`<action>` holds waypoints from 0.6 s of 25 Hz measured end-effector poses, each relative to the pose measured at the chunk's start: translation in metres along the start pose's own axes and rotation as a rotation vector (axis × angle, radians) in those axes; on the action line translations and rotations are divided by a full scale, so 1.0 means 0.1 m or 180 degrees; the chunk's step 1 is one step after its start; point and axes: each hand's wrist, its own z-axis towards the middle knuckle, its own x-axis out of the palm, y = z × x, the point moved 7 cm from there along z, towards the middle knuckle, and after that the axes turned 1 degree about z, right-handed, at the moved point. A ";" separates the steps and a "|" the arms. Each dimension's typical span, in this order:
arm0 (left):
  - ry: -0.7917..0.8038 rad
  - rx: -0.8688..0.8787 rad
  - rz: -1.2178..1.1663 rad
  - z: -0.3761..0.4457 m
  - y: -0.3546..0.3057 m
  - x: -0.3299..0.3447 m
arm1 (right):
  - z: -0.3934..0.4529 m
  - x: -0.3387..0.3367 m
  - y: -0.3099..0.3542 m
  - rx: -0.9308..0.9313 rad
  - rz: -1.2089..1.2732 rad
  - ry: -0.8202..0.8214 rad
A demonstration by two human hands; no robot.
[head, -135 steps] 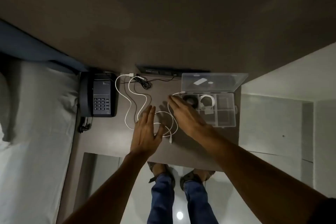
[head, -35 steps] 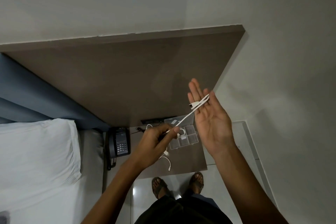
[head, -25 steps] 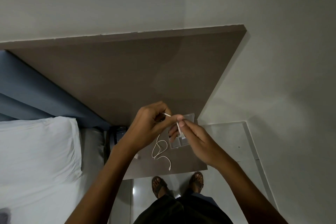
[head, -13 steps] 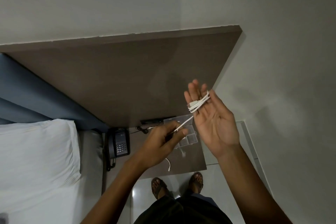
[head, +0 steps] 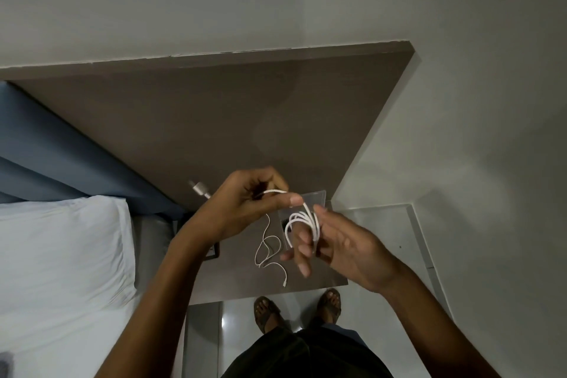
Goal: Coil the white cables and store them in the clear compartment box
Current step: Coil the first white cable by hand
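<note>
Since half a second ago, left hand (head: 245,209) swings up, pinching white cable (head: 302,219) taut to lay another loop; right hand (head: 331,242) fingers splayed as spool, holding coil. Second cable (head: 267,250) waits on counter (head: 239,279).

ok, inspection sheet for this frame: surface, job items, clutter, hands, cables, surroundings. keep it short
Surface: brown bedside table, seen far below the raised hands.
Job's things: white cable wound in several loops around the right hand's fingers; clear compartment box mostly hidden behind the hands.
Clutter: dark object at the table's left edge, largely hidden by the left forearm.
Grippers: left hand pinches the cable's free end, its plug sticking out behind; right hand serves as the spool.
Cables: second white cable lies loose and uncoiled on the table.
Surroundings: white bed at left, brown panel on the wall, glossy floor.
</note>
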 end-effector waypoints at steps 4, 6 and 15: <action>-0.0023 0.0034 0.0002 0.00 0.04 0.36 | 0.10 0.02 0.41 -0.1086 0.2483 0.0278; -0.0017 -0.0034 0.0296 -0.06 0.12 0.47 | 0.09 -0.25 0.50 -0.1357 0.2391 -0.0454; 0.0525 0.0567 0.1624 -0.12 -0.09 0.31 | 0.19 -0.45 0.12 -0.0258 -0.2151 -0.1829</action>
